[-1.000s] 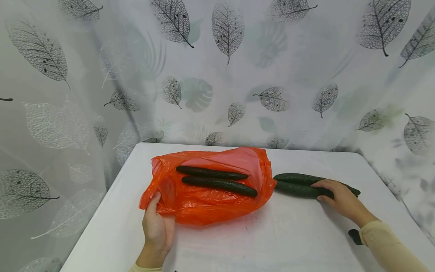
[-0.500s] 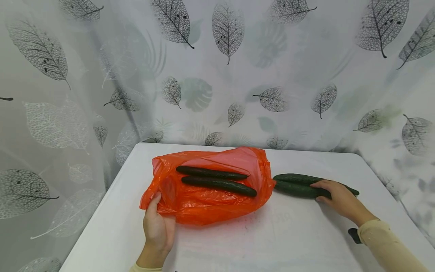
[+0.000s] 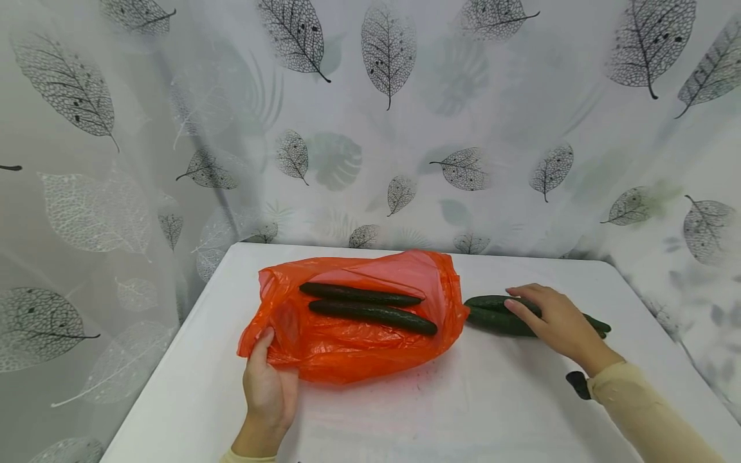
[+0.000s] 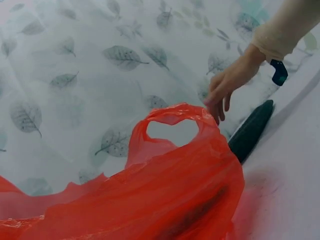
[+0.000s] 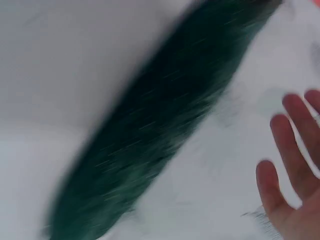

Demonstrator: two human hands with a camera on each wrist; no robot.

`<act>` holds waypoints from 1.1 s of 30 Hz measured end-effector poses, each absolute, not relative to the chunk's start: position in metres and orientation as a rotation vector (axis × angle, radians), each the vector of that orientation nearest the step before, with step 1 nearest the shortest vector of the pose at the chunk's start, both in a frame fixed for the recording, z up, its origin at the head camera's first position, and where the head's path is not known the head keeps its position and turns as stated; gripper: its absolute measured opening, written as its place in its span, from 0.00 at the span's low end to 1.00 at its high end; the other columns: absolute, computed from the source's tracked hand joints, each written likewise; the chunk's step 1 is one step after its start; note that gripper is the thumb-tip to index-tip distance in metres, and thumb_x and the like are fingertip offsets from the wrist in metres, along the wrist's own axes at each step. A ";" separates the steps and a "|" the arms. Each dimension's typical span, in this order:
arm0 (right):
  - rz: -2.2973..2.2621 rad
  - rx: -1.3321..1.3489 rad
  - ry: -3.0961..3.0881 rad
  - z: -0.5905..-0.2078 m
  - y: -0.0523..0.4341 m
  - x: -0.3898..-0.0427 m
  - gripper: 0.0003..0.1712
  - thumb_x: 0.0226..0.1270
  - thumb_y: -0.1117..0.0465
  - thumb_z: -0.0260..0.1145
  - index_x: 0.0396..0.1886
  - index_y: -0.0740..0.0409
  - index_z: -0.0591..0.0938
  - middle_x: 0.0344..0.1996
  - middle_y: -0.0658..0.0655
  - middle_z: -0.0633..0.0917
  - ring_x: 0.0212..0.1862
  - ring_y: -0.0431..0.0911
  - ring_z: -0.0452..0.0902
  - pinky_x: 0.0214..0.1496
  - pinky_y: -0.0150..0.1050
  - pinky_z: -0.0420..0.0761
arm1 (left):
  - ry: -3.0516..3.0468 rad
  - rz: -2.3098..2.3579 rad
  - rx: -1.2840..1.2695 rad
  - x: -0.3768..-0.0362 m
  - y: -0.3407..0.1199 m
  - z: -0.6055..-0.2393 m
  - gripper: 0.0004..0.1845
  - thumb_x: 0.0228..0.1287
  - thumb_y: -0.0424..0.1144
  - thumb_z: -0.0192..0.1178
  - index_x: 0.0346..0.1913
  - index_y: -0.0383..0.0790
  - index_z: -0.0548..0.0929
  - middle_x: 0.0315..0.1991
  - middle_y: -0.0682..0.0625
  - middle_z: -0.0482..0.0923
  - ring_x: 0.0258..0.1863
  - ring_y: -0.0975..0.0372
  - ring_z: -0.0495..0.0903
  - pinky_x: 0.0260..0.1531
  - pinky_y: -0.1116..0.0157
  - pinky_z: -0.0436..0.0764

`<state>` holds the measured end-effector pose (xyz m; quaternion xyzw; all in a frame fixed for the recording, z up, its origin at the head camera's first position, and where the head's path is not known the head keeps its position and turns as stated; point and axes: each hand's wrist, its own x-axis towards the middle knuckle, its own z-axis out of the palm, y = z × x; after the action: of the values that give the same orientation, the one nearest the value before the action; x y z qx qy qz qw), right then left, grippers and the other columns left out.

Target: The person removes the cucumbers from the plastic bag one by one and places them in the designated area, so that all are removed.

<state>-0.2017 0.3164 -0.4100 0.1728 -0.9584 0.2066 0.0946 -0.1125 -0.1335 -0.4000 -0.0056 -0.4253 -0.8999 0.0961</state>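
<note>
Head view: a white worktop (image 3: 440, 411) set before a curtain (image 3: 405, 128) printed with grey leaves. An orange plastic bag (image 3: 347, 347) lies on its side at the middle of the worktop, mouth toward the person's right. Two dark green cucumbers rest on top of the bag, side by side and lengthwise: the far cucumber (image 3: 359, 294) and the near cucumber (image 3: 373, 315), just beside each other.

The left hand (image 3: 267, 386) lies at the bag's near left corner; the thumb presses on the orange film and the remaining fingers lie relaxed on the worktop beneath the edge, so whether the film is pinched cannot be told.

Two further cucumbers lie outside the bag, just to the right of its mouth, on the bare worktop. They touch along their length and form a loose pair (image 3: 498, 315). The right hand (image 3: 556, 321) is spread above this pair with its fingers straight and extended, gripping nothing; whether the fingertips touch the skin cannot be told. The right wrist view shows the same open fingers (image 5: 290, 165) apart from a blurred cucumber (image 5: 160, 130). A cream sleeve (image 3: 642, 411) covers the right forearm.
</note>
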 end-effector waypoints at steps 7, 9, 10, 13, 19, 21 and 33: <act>0.644 0.491 -2.616 -0.374 0.268 -0.201 0.26 0.63 0.44 0.58 0.59 0.48 0.74 0.52 0.50 0.76 0.52 0.49 0.69 0.51 0.54 0.67 | -1.262 -2.672 -0.013 -0.113 -0.133 -0.400 0.22 0.73 0.44 0.34 0.67 0.49 0.49 0.67 0.53 0.51 0.66 0.55 0.50 0.65 0.56 0.53; 0.667 0.477 -2.560 -0.363 0.251 -0.199 0.29 0.61 0.43 0.60 0.60 0.47 0.73 0.52 0.50 0.76 0.51 0.48 0.70 0.48 0.53 0.69 | -1.265 -2.670 -0.007 -0.113 -0.133 -0.400 0.22 0.73 0.44 0.34 0.67 0.49 0.49 0.67 0.53 0.51 0.66 0.55 0.50 0.65 0.56 0.53; 0.678 0.476 -2.539 -0.358 0.241 -0.198 0.30 0.59 0.42 0.61 0.61 0.46 0.72 0.52 0.50 0.76 0.52 0.48 0.70 0.48 0.53 0.69 | -1.268 -2.669 -0.005 -0.113 -0.133 -0.400 0.22 0.73 0.44 0.34 0.67 0.49 0.49 0.67 0.53 0.51 0.66 0.55 0.50 0.64 0.56 0.53; 0.702 0.531 -2.495 -0.343 0.213 -0.196 0.36 0.54 0.40 0.65 0.62 0.45 0.71 0.54 0.49 0.75 0.54 0.47 0.69 0.50 0.53 0.69 | -1.272 -2.670 0.000 -0.113 -0.133 -0.400 0.22 0.73 0.44 0.34 0.67 0.50 0.49 0.67 0.53 0.51 0.66 0.56 0.50 0.64 0.56 0.53; 0.690 0.765 -2.477 -0.329 0.161 -0.195 0.40 0.51 0.36 0.65 0.62 0.46 0.70 0.57 0.45 0.71 0.58 0.44 0.66 0.58 0.49 0.67 | -1.264 -2.689 0.019 -0.114 -0.133 -0.402 0.22 0.73 0.45 0.34 0.67 0.50 0.50 0.67 0.55 0.52 0.66 0.57 0.51 0.65 0.58 0.52; 0.733 0.807 -2.494 -0.327 0.147 -0.195 0.39 0.51 0.35 0.64 0.62 0.44 0.68 0.58 0.43 0.70 0.59 0.42 0.65 0.58 0.46 0.67 | -1.255 -2.698 0.016 -0.114 -0.132 -0.404 0.22 0.73 0.44 0.33 0.67 0.50 0.50 0.67 0.55 0.51 0.66 0.57 0.51 0.65 0.58 0.52; 1.605 0.816 -2.445 -0.340 0.092 -0.205 0.31 0.55 0.47 0.68 0.60 0.42 0.71 0.54 0.44 0.75 0.54 0.42 0.71 0.55 0.45 0.72 | -1.240 -2.709 0.010 -0.114 -0.133 -0.404 0.22 0.73 0.44 0.32 0.67 0.49 0.50 0.67 0.55 0.52 0.66 0.59 0.51 0.65 0.59 0.51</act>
<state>-0.2049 0.0920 -0.3401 0.2684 -0.8041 0.5278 0.0524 -0.1144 -0.1327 -0.4040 0.0035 -0.4149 -0.9062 0.0812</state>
